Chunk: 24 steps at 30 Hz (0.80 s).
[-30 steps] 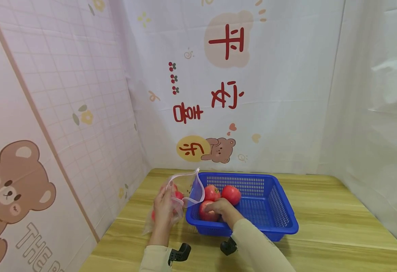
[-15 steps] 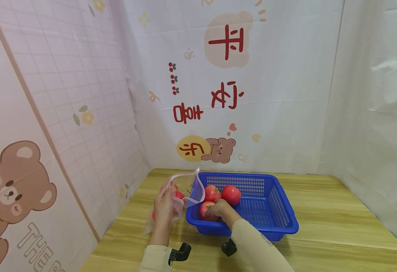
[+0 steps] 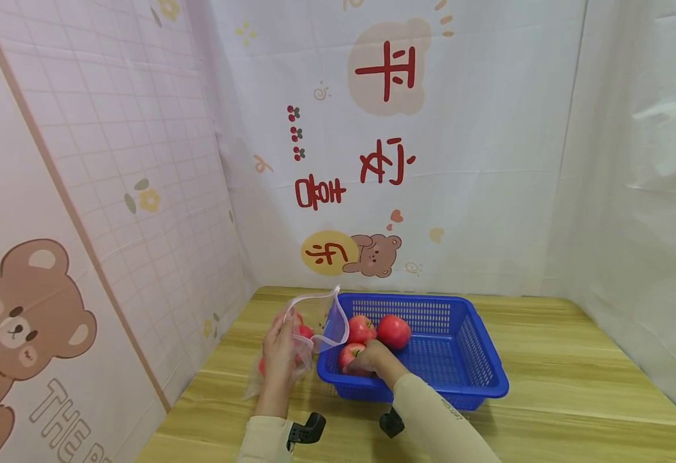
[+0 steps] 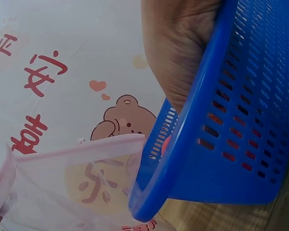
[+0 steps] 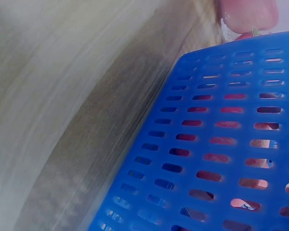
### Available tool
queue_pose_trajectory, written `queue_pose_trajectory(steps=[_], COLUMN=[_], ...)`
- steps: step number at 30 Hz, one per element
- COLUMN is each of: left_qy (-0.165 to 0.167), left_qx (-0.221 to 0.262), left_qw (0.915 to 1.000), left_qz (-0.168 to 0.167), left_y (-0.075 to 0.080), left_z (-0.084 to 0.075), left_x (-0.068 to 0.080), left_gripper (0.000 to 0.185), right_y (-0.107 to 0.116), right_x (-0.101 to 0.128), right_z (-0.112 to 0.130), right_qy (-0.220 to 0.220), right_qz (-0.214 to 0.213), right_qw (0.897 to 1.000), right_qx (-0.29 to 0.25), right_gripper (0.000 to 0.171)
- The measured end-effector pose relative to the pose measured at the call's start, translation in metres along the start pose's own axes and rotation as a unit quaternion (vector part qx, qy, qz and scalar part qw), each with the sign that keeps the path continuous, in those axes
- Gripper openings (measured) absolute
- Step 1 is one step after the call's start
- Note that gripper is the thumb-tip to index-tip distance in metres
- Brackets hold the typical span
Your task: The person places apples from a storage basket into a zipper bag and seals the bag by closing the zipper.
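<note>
My left hand (image 3: 278, 352) grips the side of a clear zip bag (image 3: 322, 314) with a pink-white edge. Its mouth gapes toward the basket, and several red apples show through the plastic. Inside the blue perforated basket (image 3: 491, 360), my right hand (image 3: 380, 359) curls round a red apple (image 3: 352, 353) in the front left corner. Two other apples lie behind it, one at the left (image 3: 361, 328) and one further right (image 3: 394, 332). In the left wrist view the right hand (image 4: 176, 53) reaches over the basket rim (image 4: 183, 120), its fingers hidden by the wall.
The basket stands on a wood-grain table (image 3: 552, 360), with the bag at its left side. A white printed cloth (image 3: 488, 161) hangs behind the table, and another sheet (image 3: 159, 148) runs along the left. Black wrist mounts (image 3: 309, 429) sit on both sleeves.
My right hand has shifted slightly, its fingers settling lower round the front apple, which has turned a little. The left hand and the bag stay in place.
</note>
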<state>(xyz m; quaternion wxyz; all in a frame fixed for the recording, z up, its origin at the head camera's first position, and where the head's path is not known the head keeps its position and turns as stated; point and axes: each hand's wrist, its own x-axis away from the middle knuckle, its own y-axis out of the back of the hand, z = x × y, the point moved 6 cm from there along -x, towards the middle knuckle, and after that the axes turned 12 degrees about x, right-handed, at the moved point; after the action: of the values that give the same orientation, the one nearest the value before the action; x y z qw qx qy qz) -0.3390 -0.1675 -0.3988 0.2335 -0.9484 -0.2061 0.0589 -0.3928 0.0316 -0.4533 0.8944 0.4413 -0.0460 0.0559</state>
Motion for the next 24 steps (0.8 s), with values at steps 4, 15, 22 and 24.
queue_pose_trajectory(steps=[4,15,22,24], left_qy=[-0.008,-0.023,-0.009,-0.008], left_qx=[-0.008,-0.01,-0.007,-0.004], left_qw=[0.9999,0.9997,0.9999,1.0], left_qz=[-0.002,0.002,0.001,0.002], left_y=[-0.0001,0.0004,0.0024,0.0028], left_z=[-0.001,-0.0025,-0.0016,-0.0015], left_x=[-0.0001,-0.0013,-0.001,-0.0012], left_gripper=[0.042,0.042,0.042,0.043], right_y=[-0.0002,-0.0014,0.0025,0.0037], right_x=[-0.0002,0.0005,0.0016,0.0013], right_z=[-0.0007,-0.0049,-0.0035,-0.0031], right_qy=[-0.005,-0.03,-0.038,-0.035], right_qz=[-0.005,-0.008,-0.031,-0.041], right_qw=[1.0,0.999,0.998,0.998], right_qx=[-0.001,-0.031,-0.039,-0.04], right_gripper=[0.072,0.064,0.06,0.062])
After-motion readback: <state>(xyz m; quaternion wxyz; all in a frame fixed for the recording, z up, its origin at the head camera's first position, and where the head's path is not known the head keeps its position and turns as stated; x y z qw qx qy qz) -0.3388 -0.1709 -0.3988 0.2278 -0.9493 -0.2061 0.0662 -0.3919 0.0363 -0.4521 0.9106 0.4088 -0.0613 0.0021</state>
